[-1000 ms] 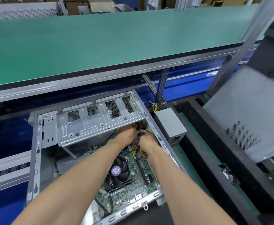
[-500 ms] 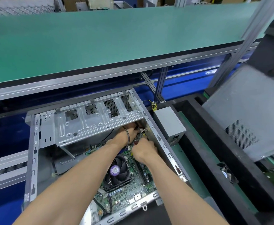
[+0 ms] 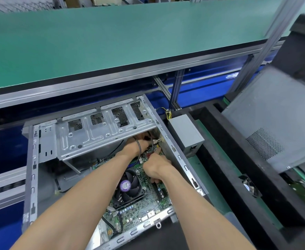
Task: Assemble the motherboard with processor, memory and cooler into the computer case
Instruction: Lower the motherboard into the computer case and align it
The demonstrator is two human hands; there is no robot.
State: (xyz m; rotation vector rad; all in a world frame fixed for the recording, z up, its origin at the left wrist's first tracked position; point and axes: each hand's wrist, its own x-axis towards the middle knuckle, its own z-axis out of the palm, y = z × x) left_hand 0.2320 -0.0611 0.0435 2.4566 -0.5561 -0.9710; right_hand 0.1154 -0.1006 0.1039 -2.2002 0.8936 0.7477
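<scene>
Far left, at 9 o'clock: blue conveyor rails point(image 3: 1, 192) running beside the open computer case point(image 3: 32, 177), which sits low in the middle of the view under the green desk point(image 3: 112, 42) that fills the whole upper half.

Inside the case, toward 11 o'clock: a perforated silver drive bracket point(image 3: 97, 134) spanning the far end. Below it, lying flat on the case floor: the green motherboard point(image 3: 139, 212), with the black cooler point(image 3: 128, 188) and its purple-labelled fan fixed on top, near centre.

Left hand point(image 3: 139, 144) reaching under the bracket's near edge at 12 o'clock of the cooler, fingers curled around a thin black cable point(image 3: 139, 150) that loops over the wrist; fingertips hidden by the bracket, so the exact pinch unclear.

Right hand point(image 3: 157, 166) just beside it at 1 o'clock of the cooler, knuckles up, fingers curled down onto the board's right edge near the case wall; whatever lies under that grip is covered by the hand, so grasping or merely pressing cannot be told.

Further right, at 3 o'clock, outside the case wall: a grey power supply point(image 3: 186, 134) with yellow and black wires at its far end, resting in a black foam tray point(image 3: 238, 186). Far right: a grey side panel point(image 3: 274, 123) with a perforated vent patch, leaning tilted.
</scene>
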